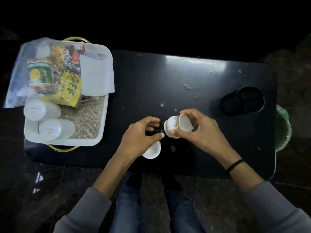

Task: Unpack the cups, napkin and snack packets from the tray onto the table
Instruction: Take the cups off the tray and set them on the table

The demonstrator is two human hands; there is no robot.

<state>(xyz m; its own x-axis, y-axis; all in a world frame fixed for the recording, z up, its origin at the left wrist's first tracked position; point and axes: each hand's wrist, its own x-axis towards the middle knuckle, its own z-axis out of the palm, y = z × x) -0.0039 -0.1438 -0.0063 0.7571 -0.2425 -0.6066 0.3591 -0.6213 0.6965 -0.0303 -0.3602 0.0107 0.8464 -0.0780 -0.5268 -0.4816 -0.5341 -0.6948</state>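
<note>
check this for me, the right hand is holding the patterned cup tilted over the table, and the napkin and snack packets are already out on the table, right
Not quite. The head view shows the right hand holding the patterned cup tilted over the table, but the napkin and snack packets are not on the table: they are still in the tray.

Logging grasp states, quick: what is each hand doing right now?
Left hand: fingers curled over a white cup; grip cannot be told.
Right hand: closed, holding a patterned cup tilted sideways.
</note>
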